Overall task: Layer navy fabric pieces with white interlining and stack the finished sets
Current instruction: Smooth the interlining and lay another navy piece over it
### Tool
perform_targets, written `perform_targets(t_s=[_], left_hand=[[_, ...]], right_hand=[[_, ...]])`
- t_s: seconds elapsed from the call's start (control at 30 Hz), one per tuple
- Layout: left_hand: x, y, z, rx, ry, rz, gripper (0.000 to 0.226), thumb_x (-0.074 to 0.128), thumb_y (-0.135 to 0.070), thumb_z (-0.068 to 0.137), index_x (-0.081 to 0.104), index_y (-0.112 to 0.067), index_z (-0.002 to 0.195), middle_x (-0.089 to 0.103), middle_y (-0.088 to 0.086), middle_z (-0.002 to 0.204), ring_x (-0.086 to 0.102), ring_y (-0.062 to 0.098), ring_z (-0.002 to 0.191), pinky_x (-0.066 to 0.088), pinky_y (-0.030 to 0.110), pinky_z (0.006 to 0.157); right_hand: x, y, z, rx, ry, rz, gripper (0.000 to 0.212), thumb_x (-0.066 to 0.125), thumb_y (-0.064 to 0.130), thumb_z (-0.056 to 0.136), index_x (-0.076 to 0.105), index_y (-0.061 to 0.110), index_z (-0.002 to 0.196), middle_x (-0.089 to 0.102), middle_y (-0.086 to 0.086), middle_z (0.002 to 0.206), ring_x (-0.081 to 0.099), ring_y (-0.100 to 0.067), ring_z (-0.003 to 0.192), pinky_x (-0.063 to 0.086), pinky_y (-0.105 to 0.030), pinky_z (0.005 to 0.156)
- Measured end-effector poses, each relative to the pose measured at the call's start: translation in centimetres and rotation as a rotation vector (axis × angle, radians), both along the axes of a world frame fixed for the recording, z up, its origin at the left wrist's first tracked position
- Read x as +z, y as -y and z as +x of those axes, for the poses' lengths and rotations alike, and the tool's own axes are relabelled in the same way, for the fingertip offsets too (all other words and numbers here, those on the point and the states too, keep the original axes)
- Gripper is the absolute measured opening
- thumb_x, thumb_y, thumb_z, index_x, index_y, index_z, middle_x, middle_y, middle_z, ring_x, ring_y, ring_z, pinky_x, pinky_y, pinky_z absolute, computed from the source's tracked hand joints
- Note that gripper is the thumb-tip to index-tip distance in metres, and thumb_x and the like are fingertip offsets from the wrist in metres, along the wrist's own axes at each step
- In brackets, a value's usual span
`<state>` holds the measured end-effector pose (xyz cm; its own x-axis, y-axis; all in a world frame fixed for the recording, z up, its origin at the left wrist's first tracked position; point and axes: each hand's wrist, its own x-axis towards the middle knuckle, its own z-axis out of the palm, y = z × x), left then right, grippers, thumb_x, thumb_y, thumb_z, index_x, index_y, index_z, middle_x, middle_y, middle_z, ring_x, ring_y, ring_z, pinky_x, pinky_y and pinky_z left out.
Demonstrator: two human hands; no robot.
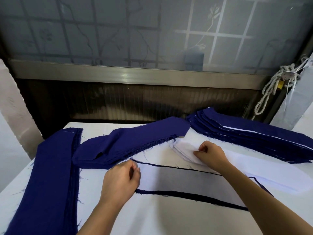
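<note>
Your worktop (152, 217) is covered in white, so white interlining is hard to see against it; go by the edges. The long navy stack (50, 175) runs down the left side towards you. Far right, the finished stack (245, 136) fans out, with thin white lines showing between its navy layers. Between them lies the loose navy pile (127, 145), frayed along its near edge and overlapping the top of the long stack.

Straight in front of you is the layered set (186, 182): a navy piece with a white sheet over it, only a dark border showing round the white. Just behind it, touching its far edge, sits the small interlining pile (183, 154).

Your left hand (122, 178) is curled at the left end of the layered set and seems to pinch that end. Your right hand (210, 153) is curled on the interlining pile, fingertips nipping its top sheet.

Both materials look light and limp. The navy frays and sheds threads, so it probably clings and drags on its neighbours. The interlining looks thin and a little crisper, and likely to slide or lift two at a time. Take a sheet by a corner or short end and peel it off. Carry a finished set by both ends so the layers stay aligned.
</note>
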<state>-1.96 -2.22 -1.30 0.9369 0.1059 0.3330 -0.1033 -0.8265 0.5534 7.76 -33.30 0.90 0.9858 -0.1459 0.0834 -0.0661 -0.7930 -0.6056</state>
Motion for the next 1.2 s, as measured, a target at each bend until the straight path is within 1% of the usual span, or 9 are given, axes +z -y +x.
perform_targets(t_s=[0.13, 0.27, 0.33, 0.47, 0.63, 0.77, 0.9, 1.03, 1.2], left_hand=[[0.0, 0.1, -0.1, -0.002, 0.001, 0.002, 0.022, 0.056, -0.031, 0.091, 0.051, -0.026, 0.070, 0.060, -0.013, 0.060, 0.055, 0.008, 0.060, 0.042, 0.024, 0.055], [0.0, 0.0, 0.0, 0.000, 0.001, -0.007, 0.022, 0.056, -0.030, 0.091, 0.052, -0.026, 0.070, 0.060, -0.012, 0.059, 0.055, 0.009, 0.060, 0.044, 0.025, 0.056], [-0.1, 0.0, 0.0, 0.002, 0.001, -0.003, 0.022, 0.056, -0.030, 0.091, 0.051, -0.026, 0.069, 0.061, -0.013, 0.060, 0.055, 0.009, 0.061, 0.044, 0.025, 0.056], [-0.2, 0.0, 0.2, -0.002, 0.000, 0.001, 0.022, 0.055, -0.031, 0.091, 0.051, -0.027, 0.070, 0.061, -0.013, 0.060, 0.055, 0.008, 0.061, 0.041, 0.022, 0.055], [-0.2, 0.1, 0.2, 0.003, 0.009, 0.021, 0.020, 0.055, -0.032, 0.091, 0.052, -0.027, 0.072, 0.060, -0.013, 0.061, 0.055, 0.008, 0.062, 0.039, 0.022, 0.055], [0.2, 0.4, -0.2, -0.028, 0.085, 0.002, 0.018, 0.057, -0.031, 0.093, 0.052, -0.029, 0.076, 0.057, -0.015, 0.061, 0.053, 0.006, 0.061, 0.038, 0.020, 0.054], [0.4, 0.3, -0.5, -0.075, 0.181, -0.029, 0.027, 0.052, -0.039, 0.096, 0.051, -0.028, 0.071, 0.050, -0.014, 0.057, 0.051, 0.007, 0.060, 0.032, 0.018, 0.051], [0.4, 0.1, -0.6, -0.192, 0.193, -0.056, 0.055, 0.021, -0.051, 0.101, 0.048, -0.021, 0.063, 0.052, -0.009, 0.060, 0.050, 0.010, 0.065, 0.041, 0.028, 0.060], [0.2, -0.2, -0.7, -0.279, 0.154, -0.129, 0.061, 0.019, -0.052, 0.100, 0.059, -0.023, 0.064, 0.059, -0.011, 0.063, 0.056, 0.007, 0.066, 0.043, 0.023, 0.063]], right_hand=[[0.1, -1.7, 1.1, -0.053, -0.024, -0.324, 0.042, 0.056, 0.054, 0.086, 0.053, 0.013, 0.094, 0.060, -0.003, 0.092, 0.056, -0.021, 0.083, 0.040, -0.029, 0.067], [-0.2, -2.7, 1.7, -0.105, -0.076, -0.374, 0.058, 0.045, 0.066, 0.087, 0.052, 0.014, 0.110, 0.058, -0.006, 0.107, 0.057, -0.025, 0.096, 0.040, -0.030, 0.075], [0.0, -2.5, 1.9, -0.112, -0.097, -0.329, 0.051, 0.039, 0.056, 0.094, 0.057, 0.011, 0.110, 0.061, -0.009, 0.109, 0.057, -0.027, 0.098, 0.040, -0.031, 0.077], [0.7, -1.1, 1.8, -0.086, -0.100, -0.047, 0.040, 0.036, 0.033, 0.101, 0.051, 0.012, 0.070, 0.054, -0.006, 0.076, 0.051, -0.027, 0.080, 0.039, -0.032, 0.072], [1.7, -0.2, -0.3, -0.080, -0.112, 0.217, 0.037, 0.038, 0.025, 0.099, 0.056, 0.002, 0.075, 0.052, -0.012, 0.071, 0.051, -0.025, 0.065, 0.041, -0.029, 0.062], [2.5, -0.5, -3.1, -0.047, 0.009, 0.082, 0.042, 0.039, 0.028, 0.102, 0.051, 0.006, 0.068, 0.061, -0.014, 0.071, 0.062, -0.028, 0.067, 0.045, -0.030, 0.062], [3.4, -3.1, -6.8, 0.021, 0.432, -0.299, 0.037, 0.047, 0.023, 0.099, 0.053, 0.015, 0.063, 0.050, 0.002, 0.066, 0.048, -0.017, 0.061, 0.037, -0.028, 0.056], [3.0, -8.7, -10.2, 0.255, 0.701, -0.654, 0.016, 0.073, 0.006, 0.068, 0.060, 0.015, 0.063, 0.051, -0.001, 0.063, 0.048, -0.023, 0.060, 0.042, -0.034, 0.057], [0.6, -15.6, -12.4, 0.477, 0.782, -0.670, 0.009, 0.058, 0.016, 0.067, 0.066, 0.016, 0.065, 0.055, -0.001, 0.062, 0.052, -0.021, 0.058, 0.039, -0.031, 0.056]])
